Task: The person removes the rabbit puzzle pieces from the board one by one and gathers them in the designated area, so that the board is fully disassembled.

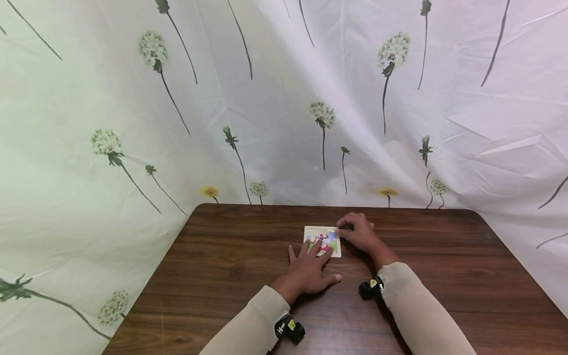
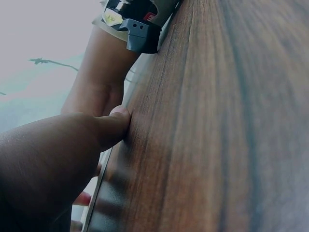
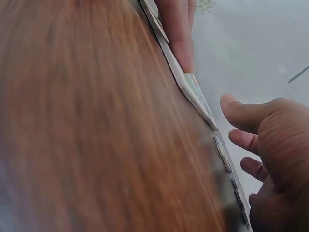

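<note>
I have the small picture board lying flat toward the far side of the counter, and I'd judge the step in hand to be filling it with pieces. My left hand is spread wide, straight fingers resting over the board's near part, gripping nothing, which should steady it. My right hand is at the board's far right corner, thumb and loosely bent fingers apart, with nothing I can see between them. On my right wrist feed, a thin loose piece and a second piece lie near the board, close to those fingers. I think the next move calls for a light edge pinch on one, then turning it to match a gap.
</note>
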`<state>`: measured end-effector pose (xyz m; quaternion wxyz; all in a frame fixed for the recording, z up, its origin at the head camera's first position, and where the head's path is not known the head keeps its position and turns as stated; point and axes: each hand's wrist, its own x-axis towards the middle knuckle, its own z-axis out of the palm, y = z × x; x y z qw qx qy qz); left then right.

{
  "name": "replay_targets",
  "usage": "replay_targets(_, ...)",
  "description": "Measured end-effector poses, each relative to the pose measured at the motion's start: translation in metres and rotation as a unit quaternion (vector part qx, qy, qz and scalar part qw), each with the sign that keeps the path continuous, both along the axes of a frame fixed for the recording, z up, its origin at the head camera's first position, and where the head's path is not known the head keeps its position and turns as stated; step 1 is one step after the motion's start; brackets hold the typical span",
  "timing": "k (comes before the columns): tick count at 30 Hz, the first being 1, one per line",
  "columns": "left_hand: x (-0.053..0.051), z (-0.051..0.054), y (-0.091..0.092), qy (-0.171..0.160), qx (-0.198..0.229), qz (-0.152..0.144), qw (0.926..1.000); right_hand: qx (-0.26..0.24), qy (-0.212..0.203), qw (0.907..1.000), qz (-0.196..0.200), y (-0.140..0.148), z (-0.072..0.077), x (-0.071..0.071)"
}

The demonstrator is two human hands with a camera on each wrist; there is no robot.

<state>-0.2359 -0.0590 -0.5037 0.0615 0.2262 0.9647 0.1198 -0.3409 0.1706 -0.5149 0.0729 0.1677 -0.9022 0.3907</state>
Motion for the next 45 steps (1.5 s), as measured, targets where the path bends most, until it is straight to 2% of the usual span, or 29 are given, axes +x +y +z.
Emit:
replay_targets(17, 0.003, 0.003, 0.0, -0.005, 0.007, -0.004, 1.0, 0.036, -0.02, 0.9991, 0.01, -0.014, 0.0, 0.001)
replay_targets(24, 0.004, 0.003, 0.0, -0.005, 0.01, -0.003, 0.9999, 0.035, -0.033, 0.9988, 0.007, -0.013, -0.002, 0.001)
replay_targets(33, 0.003, 0.002, 0.0, -0.009, 0.007, 0.0, 0.9999, 0.038, -0.029, 0.9988, 0.014, -0.015, 0.002, 0.003)
replay_targets(40, 0.002, 0.002, 0.0, -0.009, 0.006, -0.002, 0.9999, 0.05, -0.01, 0.9979, 0.04, -0.018, -0.001, 0.0)
replay_targets(45, 0.002, 0.002, 0.0, -0.009, 0.008, -0.002, 0.9999, 0.064, -0.01, 0.9959, 0.063, -0.019, 0.002, 0.0)
